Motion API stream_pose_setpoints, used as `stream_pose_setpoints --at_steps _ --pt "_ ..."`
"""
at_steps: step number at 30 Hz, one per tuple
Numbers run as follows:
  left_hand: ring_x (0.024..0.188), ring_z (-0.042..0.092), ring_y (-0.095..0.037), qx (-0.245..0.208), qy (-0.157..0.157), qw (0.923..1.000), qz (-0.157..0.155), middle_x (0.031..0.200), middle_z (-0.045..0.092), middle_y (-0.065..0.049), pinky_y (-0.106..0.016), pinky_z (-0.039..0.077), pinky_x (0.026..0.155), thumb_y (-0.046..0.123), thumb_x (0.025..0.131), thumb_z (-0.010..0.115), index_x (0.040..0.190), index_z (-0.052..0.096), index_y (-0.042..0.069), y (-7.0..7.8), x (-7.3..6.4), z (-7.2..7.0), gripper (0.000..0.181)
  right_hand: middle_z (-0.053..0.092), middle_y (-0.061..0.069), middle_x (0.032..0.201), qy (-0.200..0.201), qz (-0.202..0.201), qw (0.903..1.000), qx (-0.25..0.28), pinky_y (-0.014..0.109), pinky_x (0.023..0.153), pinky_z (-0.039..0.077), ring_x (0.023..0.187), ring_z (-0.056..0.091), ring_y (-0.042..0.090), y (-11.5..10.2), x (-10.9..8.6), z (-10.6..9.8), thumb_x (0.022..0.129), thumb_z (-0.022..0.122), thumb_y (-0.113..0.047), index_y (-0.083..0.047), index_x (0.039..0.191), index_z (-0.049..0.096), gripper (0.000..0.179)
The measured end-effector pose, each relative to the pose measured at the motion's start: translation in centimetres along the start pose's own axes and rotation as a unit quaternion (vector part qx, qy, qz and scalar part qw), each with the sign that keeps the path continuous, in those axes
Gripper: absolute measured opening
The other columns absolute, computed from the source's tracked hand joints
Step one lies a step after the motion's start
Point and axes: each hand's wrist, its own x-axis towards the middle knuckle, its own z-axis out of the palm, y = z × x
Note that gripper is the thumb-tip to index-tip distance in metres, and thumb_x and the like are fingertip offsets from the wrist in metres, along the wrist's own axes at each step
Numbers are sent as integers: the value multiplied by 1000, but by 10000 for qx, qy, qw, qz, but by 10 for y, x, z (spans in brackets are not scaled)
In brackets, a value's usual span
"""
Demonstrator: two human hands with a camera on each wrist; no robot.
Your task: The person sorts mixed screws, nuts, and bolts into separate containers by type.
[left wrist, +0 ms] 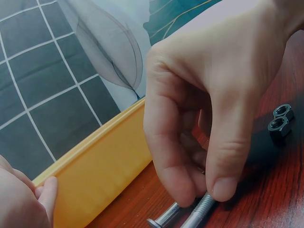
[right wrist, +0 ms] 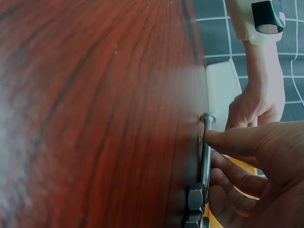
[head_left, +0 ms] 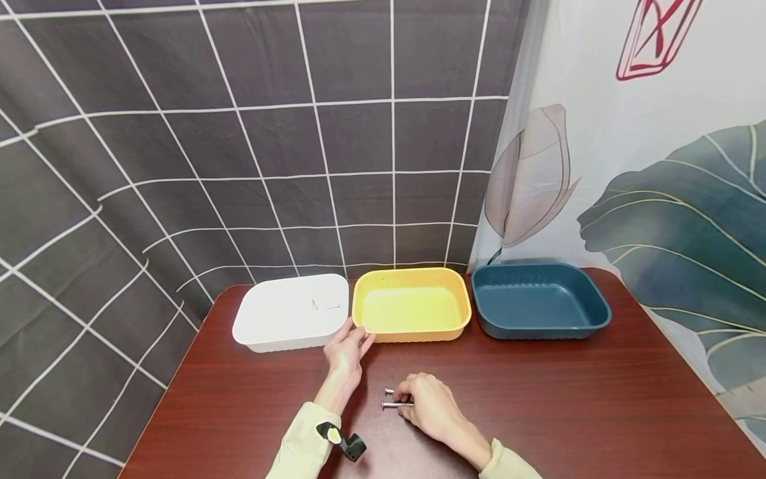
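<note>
My right hand [head_left: 432, 407] is low over the table, thumb and forefinger pinching the threaded end of a metal bolt [head_left: 391, 404]. A second bolt [left wrist: 166, 214] lies alongside, its head pointing the same way and its far end hidden behind the fingers. Two hex nuts [left wrist: 280, 124] sit on the table beyond the right thumb. Near the front left corner of the yellow tray [head_left: 413, 336], my left hand [head_left: 345, 356] reaches forward with extended fingers, the thumb against the tray's outer wall. The right wrist view shows the bolt shaft [right wrist: 206, 156] close along the tabletop.
Left of the yellow tray stands a white tray [head_left: 257, 326] holding a few small thin metal pieces [head_left: 323, 306]. A dark blue tray [head_left: 538, 330] stands to the right. All three line the back edge of the reddish wooden table [head_left: 568, 412], before a hanging cloth [head_left: 359, 140].
</note>
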Motion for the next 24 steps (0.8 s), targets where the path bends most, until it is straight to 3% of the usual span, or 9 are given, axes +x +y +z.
stream_pose_setpoints --at_steps 12,24 --pt "69 63 -12 -78 2 10000 -58 84 56 -9 -30 63 77 -18 90 56 143 44 -13 1 0 0 54 55 -15 72 -50 -80 9981 -611 32 47 48 67 56 11 -8 2 1 70 84 -6 -23 72 71 21" --pt "69 63 -12 -55 30 10000 -20 84 58 -9 -31 64 77 -18 89 56 142 45 -13 1 -1 0 54 53 -10 68 -71 -266 9946 -996 32 40 45 58 59 17 -11 5 5 67 72 0 -22 67 64 23"
